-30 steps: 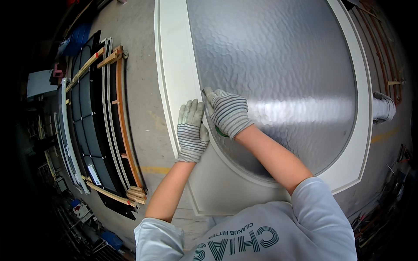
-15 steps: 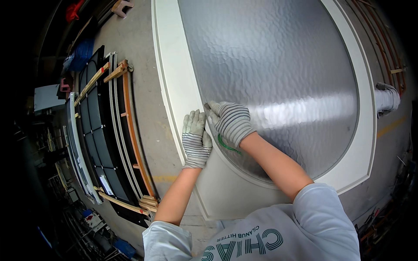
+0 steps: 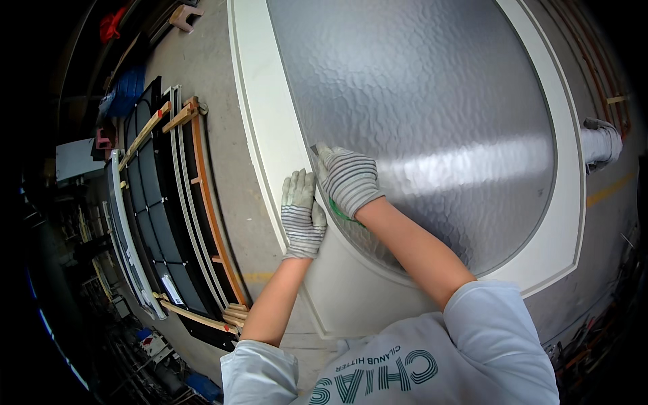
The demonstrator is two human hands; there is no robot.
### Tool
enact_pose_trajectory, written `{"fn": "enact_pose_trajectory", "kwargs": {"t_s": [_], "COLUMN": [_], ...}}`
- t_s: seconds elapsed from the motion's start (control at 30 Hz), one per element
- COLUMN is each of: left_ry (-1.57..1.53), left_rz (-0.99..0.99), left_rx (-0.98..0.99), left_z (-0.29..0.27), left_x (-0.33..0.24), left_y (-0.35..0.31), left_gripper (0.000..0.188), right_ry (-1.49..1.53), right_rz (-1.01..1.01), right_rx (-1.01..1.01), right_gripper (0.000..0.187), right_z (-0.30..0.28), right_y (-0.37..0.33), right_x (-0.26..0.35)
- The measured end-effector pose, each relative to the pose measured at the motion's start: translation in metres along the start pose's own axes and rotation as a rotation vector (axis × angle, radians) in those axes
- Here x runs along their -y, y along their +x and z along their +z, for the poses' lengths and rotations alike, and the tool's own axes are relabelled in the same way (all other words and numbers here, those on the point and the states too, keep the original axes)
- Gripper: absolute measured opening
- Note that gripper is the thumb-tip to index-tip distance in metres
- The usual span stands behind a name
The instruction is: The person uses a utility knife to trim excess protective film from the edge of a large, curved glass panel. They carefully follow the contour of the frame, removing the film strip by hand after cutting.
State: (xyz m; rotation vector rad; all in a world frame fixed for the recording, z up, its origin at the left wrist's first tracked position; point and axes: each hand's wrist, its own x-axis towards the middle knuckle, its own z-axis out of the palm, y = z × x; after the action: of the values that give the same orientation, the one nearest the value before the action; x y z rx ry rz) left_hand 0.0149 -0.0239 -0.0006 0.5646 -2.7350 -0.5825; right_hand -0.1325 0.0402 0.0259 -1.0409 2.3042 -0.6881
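Working left edge of glass (image 3: 432, 88), we judge: right hand (image 3: 349, 179) curled there, any held thing unclear; left hand (image 3: 301, 212) flat on surrounding frame (image 3: 266, 88), left of glass. Next calls for steady left palm.

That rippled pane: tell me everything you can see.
The rippled pane looks like silvery textured glass with a bright reflection. Set in a white frame, it appears to lie flat, left side straight, near and right edges curved, far end out of view. The gloved right hand seems to touch its left edge, beside a green strand.
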Motion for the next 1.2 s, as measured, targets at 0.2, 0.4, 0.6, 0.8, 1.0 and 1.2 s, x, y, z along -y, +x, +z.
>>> {"fn": "enact_pose_trajectory", "kwargs": {"t_s": [0.2, 0.4, 0.6, 0.8, 1.0, 1.2], "left_ry": [0.002, -0.017, -0.013, -0.016, -0.011, -0.037], "left_rz": [-0.005, 0.011, 0.001, 0.027, 0.024, 0.014], "left_rx": [0.001, -0.013, -0.011, -0.020, -0.025, -0.032], "left_z": [0.005, 0.000, 0.003, 0.003, 0.004, 0.002], "left_x": [0.003, 0.000, 0.002, 0.003, 0.006, 0.002], "left_y": [-0.002, -0.002, -0.001, -0.001, -0.004, -0.002], "left_gripper": [0.055, 0.055, 0.056, 0.053, 0.053, 0.053], "right_ry": [-0.016, -0.003, -0.032, -0.192, -0.189, -0.248], "right_rz": [0.092, 0.019, 0.003, -0.251, -0.403, -0.366], "right_rx": [0.057, 0.018, 0.011, -0.049, 0.169, 0.060], "right_gripper": [0.030, 0.025, 0.030, 0.036, 0.026, 0.028], "right_z": [0.019, 0.004, 0.014, -0.002, -0.026, -0.028], "right_y": [-0.009, 0.010, -0.008, 0.016, 0.023, 0.027], "right_x": [0.009, 0.000, -0.001, -0.031, -0.041, -0.033]}}
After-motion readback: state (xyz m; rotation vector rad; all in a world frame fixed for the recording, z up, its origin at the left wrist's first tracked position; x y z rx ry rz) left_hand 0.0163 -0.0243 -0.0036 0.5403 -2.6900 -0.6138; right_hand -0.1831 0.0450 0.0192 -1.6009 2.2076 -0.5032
